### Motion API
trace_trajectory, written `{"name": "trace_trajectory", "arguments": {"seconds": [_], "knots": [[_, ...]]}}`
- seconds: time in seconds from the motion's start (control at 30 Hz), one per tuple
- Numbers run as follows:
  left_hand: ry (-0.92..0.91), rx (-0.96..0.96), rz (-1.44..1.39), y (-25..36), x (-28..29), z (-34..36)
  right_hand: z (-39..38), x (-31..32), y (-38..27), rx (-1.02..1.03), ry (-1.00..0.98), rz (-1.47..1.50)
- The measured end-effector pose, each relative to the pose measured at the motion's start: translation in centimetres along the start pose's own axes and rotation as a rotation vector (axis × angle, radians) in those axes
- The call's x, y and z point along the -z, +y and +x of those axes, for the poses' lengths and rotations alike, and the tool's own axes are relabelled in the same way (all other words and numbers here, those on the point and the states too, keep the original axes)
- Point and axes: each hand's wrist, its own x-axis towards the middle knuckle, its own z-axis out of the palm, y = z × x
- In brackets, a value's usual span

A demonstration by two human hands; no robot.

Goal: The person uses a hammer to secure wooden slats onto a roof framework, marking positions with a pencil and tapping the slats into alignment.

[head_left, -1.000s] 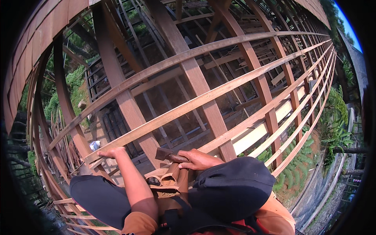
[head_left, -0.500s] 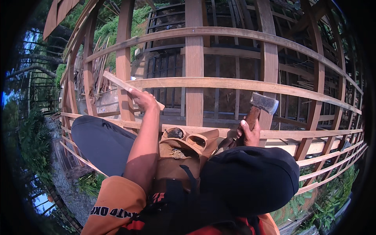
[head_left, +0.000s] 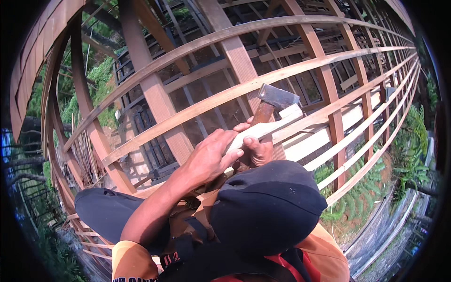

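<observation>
My left hand point(head_left: 212, 152) is closed around one end of a short pale wood strip point(head_left: 272, 126), which slants up to the right. Close beside it, my right hand point(head_left: 260, 149) grips the brown wooden handle of a hatchet point(head_left: 278, 96). The right thumb rests against the wood strip, so the two hands almost meet. The hatchet's dark steel head stands above the strip, its blade edge toward the right. Part of the handle is hidden behind the strip and fingers. Below the hands a tan tool pouch point(head_left: 206, 202) shows partly between my legs.
Long thin battens point(head_left: 197, 110) cross thick reddish rafters point(head_left: 159, 101) with open gaps between them. Ground and dark metal frames lie far below. Overlapping wooden shingles point(head_left: 40, 51) are at upper left. My bent knee point(head_left: 270, 202) is just under the right hand.
My left hand has brought the wood strip rightward to the hatchet in my right hand. The view has turned to the right, and the pouch is now more covered.
</observation>
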Motion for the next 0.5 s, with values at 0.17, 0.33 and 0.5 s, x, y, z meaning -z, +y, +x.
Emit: {"name": "trace_trajectory", "arguments": {"seconds": [0.17,0.33,0.5], "knots": [[-0.231,0.076,0.31,2.9,3.1,-2.1,-4.7,5.0,-4.1,0.164,0.395,-0.402],[-0.868,0.41,0.328,3.0,8.1,-6.9,-10.7,12.8,-7.5,0.359,0.765,-0.58],[-0.805,0.118,0.197,-2.4,3.0,-12.7,-12.7,17.3,-7.7,0.268,0.781,-0.762]]}}
